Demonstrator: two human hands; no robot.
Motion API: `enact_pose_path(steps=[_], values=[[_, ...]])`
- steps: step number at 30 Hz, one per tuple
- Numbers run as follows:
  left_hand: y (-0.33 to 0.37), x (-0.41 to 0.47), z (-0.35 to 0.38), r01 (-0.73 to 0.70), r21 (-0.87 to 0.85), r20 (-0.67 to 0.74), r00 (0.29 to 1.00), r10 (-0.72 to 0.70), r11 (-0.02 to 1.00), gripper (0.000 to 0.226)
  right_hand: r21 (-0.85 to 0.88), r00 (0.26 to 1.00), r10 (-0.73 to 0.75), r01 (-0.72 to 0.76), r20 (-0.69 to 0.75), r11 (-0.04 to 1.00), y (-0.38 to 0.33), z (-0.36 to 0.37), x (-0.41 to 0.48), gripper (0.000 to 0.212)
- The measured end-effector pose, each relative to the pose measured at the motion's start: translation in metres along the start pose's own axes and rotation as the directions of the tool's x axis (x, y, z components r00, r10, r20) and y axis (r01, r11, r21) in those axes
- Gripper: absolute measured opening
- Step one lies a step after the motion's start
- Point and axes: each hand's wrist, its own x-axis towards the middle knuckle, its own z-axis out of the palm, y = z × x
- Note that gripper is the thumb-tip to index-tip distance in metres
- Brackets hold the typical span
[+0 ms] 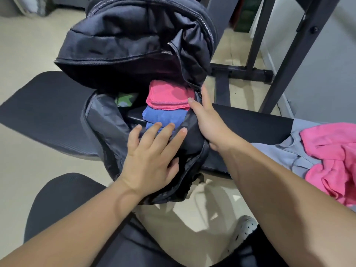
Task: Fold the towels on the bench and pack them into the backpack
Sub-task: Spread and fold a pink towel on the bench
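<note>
A black backpack lies open on the black padded bench, its flap thrown back. Inside sit a folded pink towel and, in front of it, a folded blue towel. My left hand rests flat on the backpack's near front panel, fingers spread, fingertips touching the blue towel. My right hand grips the backpack's right edge by the zipper, thumb against the pink towel. On the bench to the right lie an unfolded grey towel and a crumpled pink towel.
Something green and white shows deeper inside the backpack. A black metal frame stands behind the bench at the right. My knee in dark trousers and a white shoe are below, on the beige tile floor.
</note>
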Motion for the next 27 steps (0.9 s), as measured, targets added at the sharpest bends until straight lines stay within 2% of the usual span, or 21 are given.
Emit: enact_pose_path(steps=[4,7,13,19,23,27], values=[[-0.023,-0.001,-0.009,0.112,-0.035,0.047,0.993,-0.111,0.993,0.065,-0.022,0.999,0.028,-0.027,0.034,0.999,-0.007,0.034,0.021,0.074],[-0.032,-0.006,-0.013,0.199,0.010,0.088,0.976,-0.200,0.980,0.071,-0.022,0.998,0.023,-0.022,0.065,1.000,-0.012,0.062,0.036,0.074],[-0.057,-0.014,-0.010,0.353,0.106,0.172,0.914,-0.367,0.930,0.080,-0.007,1.000,-0.007,0.007,0.018,1.000,-0.024,0.125,0.060,0.075],[-0.095,-0.013,-0.010,0.516,0.081,0.178,0.834,-0.522,0.853,0.081,0.024,0.999,0.034,-0.035,0.034,0.999,-0.036,0.180,0.078,0.077],[-0.107,-0.006,-0.010,0.582,0.072,0.194,0.789,-0.584,0.810,0.080,0.036,0.994,0.044,-0.048,0.102,0.998,-0.038,0.191,0.081,0.078],[-0.100,0.002,-0.010,0.599,0.024,0.192,0.783,-0.592,0.800,0.076,-0.015,0.990,0.041,-0.040,0.135,0.999,-0.031,0.163,0.072,0.075]])
